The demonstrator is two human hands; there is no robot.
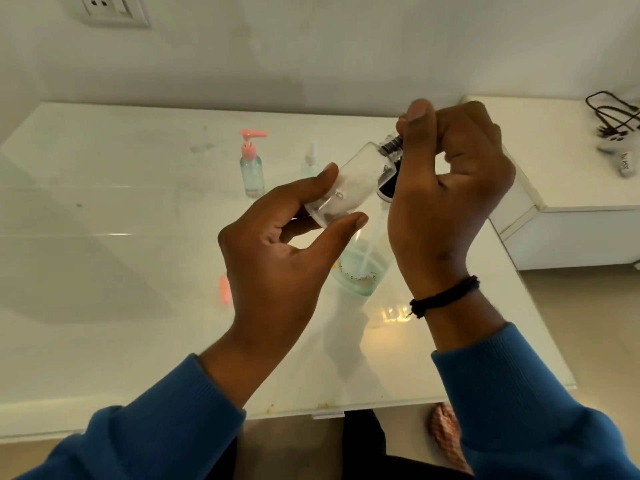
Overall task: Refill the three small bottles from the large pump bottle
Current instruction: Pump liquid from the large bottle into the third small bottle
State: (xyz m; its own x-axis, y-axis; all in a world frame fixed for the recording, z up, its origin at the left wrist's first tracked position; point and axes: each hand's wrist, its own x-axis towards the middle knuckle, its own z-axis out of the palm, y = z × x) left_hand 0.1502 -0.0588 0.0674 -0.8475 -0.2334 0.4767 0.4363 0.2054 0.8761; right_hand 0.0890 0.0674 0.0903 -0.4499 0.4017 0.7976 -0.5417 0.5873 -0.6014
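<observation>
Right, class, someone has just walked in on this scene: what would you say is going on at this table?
A person in blue sleeves holds a small clear bottle tilted above the white table. The left hand grips its base while the right hand pinches the dark cap at its neck. Beneath the hands stands the large bottle, with a little liquid in it. A pink-pump bottle and a small spray bottle stand further back, untouched.

- White glossy tabletop [104, 341].
- Pink-pump bottle [251, 164] and clear spray bottle [310, 161] near the far edge.
- Large clear bottle [360, 271] mid-table.
- Pink cap [225, 289] left of it.
</observation>
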